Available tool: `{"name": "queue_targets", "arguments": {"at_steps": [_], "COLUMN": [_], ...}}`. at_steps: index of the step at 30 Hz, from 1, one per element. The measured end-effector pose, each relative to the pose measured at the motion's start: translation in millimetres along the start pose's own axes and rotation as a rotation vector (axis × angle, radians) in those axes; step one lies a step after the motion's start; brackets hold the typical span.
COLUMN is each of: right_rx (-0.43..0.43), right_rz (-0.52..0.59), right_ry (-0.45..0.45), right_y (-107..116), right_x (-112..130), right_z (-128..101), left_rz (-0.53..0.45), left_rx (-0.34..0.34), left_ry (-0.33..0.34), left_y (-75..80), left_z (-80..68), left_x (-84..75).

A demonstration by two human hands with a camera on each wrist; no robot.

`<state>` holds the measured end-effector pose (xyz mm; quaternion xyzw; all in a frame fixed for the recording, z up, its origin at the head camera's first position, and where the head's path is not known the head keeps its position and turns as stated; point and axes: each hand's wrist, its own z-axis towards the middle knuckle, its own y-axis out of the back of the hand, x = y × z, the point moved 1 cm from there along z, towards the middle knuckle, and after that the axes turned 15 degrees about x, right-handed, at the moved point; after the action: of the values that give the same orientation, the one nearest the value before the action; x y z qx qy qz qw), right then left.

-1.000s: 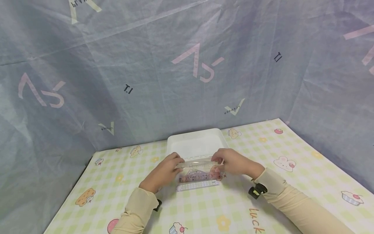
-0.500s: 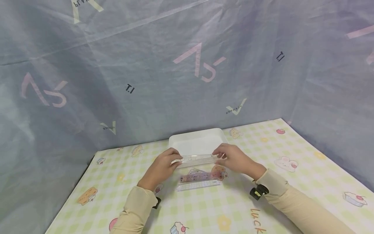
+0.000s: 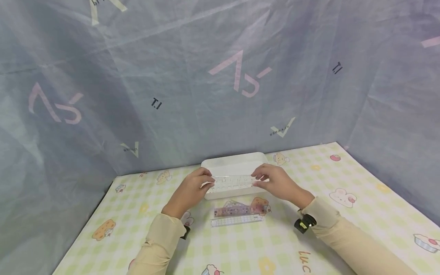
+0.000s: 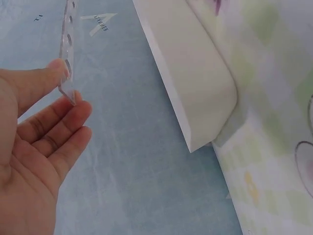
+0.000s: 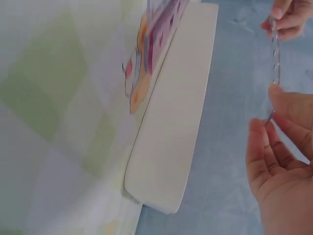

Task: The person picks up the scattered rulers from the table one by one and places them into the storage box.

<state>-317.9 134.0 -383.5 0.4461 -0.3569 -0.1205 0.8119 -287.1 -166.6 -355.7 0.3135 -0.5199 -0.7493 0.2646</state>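
A clear plastic ruler (image 3: 232,182) is held level above the white tray (image 3: 237,160), one end in each hand. My left hand (image 3: 194,189) pinches its left end between thumb and fingers; the left wrist view shows that end of the ruler (image 4: 67,58) against the thumb. My right hand (image 3: 275,182) pinches the right end, and the ruler (image 5: 275,58) appears edge-on in the right wrist view. Two more rulers lie on the cloth in front of the tray: a purple patterned ruler (image 3: 237,209) and a clear white one (image 3: 237,220).
The table carries a green-checked cloth (image 3: 343,214) with cartoon prints. A blue-grey fabric backdrop (image 3: 206,76) closes off the back and both sides. The tray's outer wall (image 4: 190,83) stands close to the left hand, and its wall (image 5: 171,142) is beside the right hand.
Both hands have lifted the clear ruler from just above the other rulers and carried it back over the white tray. The two other rulers stay on the cloth.
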Motion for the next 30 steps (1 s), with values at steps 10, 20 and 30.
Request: {"name": "queue_targets", "arguments": {"at_steps": [10,20,30], "right_rx": [-0.045,-0.027,0.076], "right_rz": [0.113,0.12,0.11], "right_ry": [-0.089,-0.16,-0.233], "right_y": [6,-5,-12], "right_x": [-25,-41,-47], "right_z": [17,19,19], "left_rz": [-0.027,-0.048,-0.109], "left_rx": [-0.015,0.053,0.194], "left_ry": [0.042,0.194,0.274], "left_y": [-6.7,-29.2,-51.0], "left_z": [29.5,40.3,45.1], "left_x": [13.9,12.8,14.0]}}
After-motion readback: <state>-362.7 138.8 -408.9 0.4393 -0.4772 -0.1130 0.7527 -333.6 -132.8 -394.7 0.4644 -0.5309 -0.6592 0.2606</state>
